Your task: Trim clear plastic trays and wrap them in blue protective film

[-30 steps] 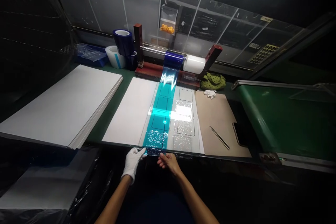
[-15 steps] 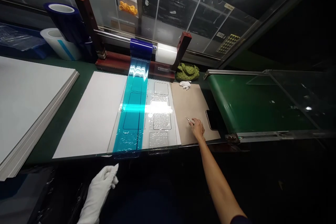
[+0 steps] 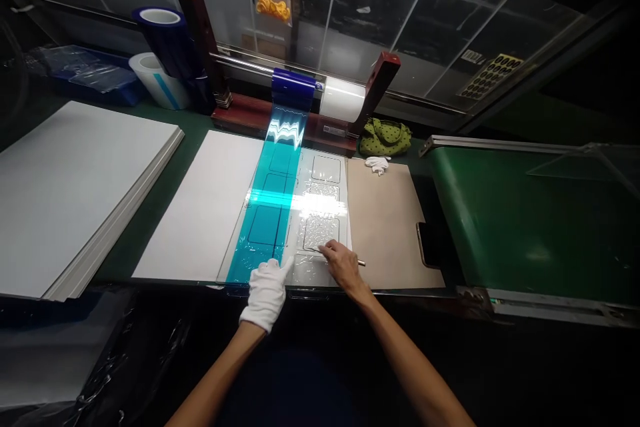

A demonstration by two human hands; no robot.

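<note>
My left hand (image 3: 267, 288), in a white glove, rests on the near end of a blue film strip (image 3: 265, 220), index finger pointing forward. The strip runs from a blue roll (image 3: 293, 87) on a red-posted holder down over a clear sheet with rectangular cut-outs (image 3: 320, 213). My bare right hand (image 3: 341, 262) is closed on a thin metal tool (image 3: 359, 261), its tip touching the clear sheet beside the blue strip. The sheet lies partly on a white board (image 3: 200, 207).
A stack of white boards (image 3: 75, 187) lies at left. Spare tape rolls (image 3: 165, 67) stand at the back left. A brown mat (image 3: 387, 220), a phone (image 3: 427, 245), a green pouch (image 3: 384, 137) and a green conveyor belt (image 3: 525, 220) are at right.
My right hand picked the thin tool up off the brown mat and brought it left to the clear sheet. My left hand came up from below the table edge onto the blue strip.
</note>
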